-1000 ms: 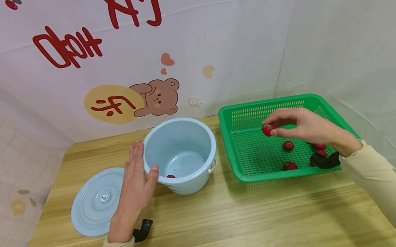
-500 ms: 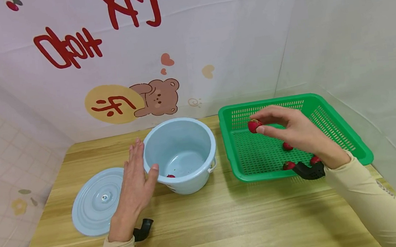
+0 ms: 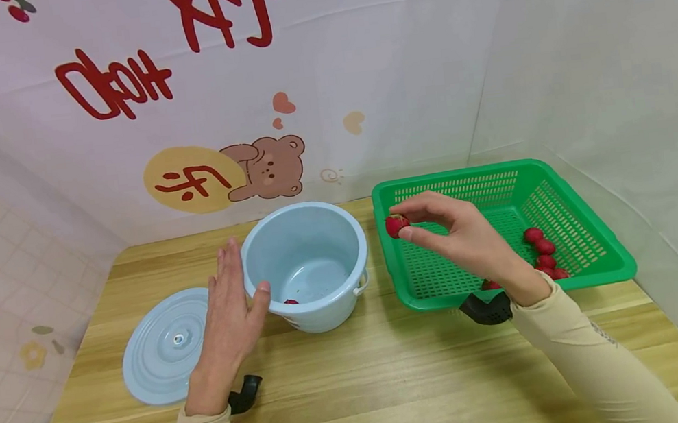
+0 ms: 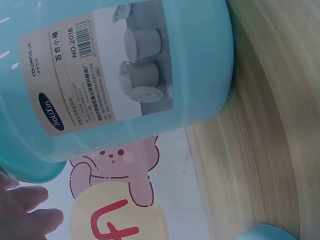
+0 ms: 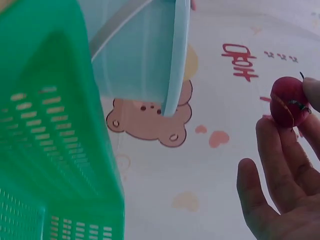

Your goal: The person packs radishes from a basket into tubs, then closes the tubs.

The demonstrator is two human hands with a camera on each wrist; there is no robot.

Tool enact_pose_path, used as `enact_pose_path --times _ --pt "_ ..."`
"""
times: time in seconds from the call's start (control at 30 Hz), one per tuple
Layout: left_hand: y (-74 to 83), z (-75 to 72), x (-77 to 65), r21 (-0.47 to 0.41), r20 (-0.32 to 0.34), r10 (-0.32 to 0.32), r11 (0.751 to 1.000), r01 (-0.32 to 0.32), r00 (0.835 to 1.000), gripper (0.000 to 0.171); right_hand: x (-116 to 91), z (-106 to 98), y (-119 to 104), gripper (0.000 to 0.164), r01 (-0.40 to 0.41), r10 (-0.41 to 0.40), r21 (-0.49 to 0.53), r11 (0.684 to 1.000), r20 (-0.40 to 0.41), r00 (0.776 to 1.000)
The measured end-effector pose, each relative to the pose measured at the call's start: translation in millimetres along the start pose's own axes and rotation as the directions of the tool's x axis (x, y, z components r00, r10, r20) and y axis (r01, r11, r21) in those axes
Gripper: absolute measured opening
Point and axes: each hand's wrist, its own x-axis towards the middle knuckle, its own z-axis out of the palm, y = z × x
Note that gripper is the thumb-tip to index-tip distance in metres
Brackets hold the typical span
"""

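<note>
the right hand pinches a red fruit between thumb and fingertips, holding it up over the near-left part of a green basket; the right wrist view shows its little finger standing apart from the others and thin stem bits on the fruit. below and to the right of that hand, more red fruits lie in a cluster by the basket's right wall, and another one shows partly, just under the wrist. left of the right hand and just beyond the left hand's thumb stands a light blue bucket, upright and uncovered, with a bit of red inside at the wall nearest the left hand, mostly hidden by the rim. the left hand is held flat beside the bucket, fingers straight and together, thumb set apart by the rim; whether it actually presses on the bucket i cannot tell. a printed label is on the bucket wall facing the left wrist. to the left of the left hand a round blue lid lies flat on the wooden table, partly hidden by the hand. past both hands hangs a pale cloth with a bear print and red characters.
</note>
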Motion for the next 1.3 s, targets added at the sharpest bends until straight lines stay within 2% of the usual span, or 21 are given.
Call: enact_pose_path --times 0.3,0.77,1.07,1.3 --pt "-1.1 2.8 -0.3 0.000 -0.036 0.056 0.998 -0.056 0.998 0.070 9 30 -8 0.034 0.099 -0.100 -0.009 0.995 -0.015 0.995" --pt "-1.8 4.4 -1.4 -0.008 -0.049 0.055 0.998 -0.055 0.997 0.068 20 72 -9 0.031 0.242 -0.242 -0.047 0.969 0.005 0.970" --pt "-1.9 5.9 -1.5 -0.014 -0.061 0.056 0.998 -0.057 0.997 0.068 22 90 -4 0.028 0.285 -0.277 -0.150 0.947 0.072 0.958" --pt "-1.3 6.7 -1.5 -0.012 -0.064 0.056 0.998 -0.057 0.996 0.067 25 98 -1 0.024 0.317 -0.296 -0.252 0.914 0.121 0.948"
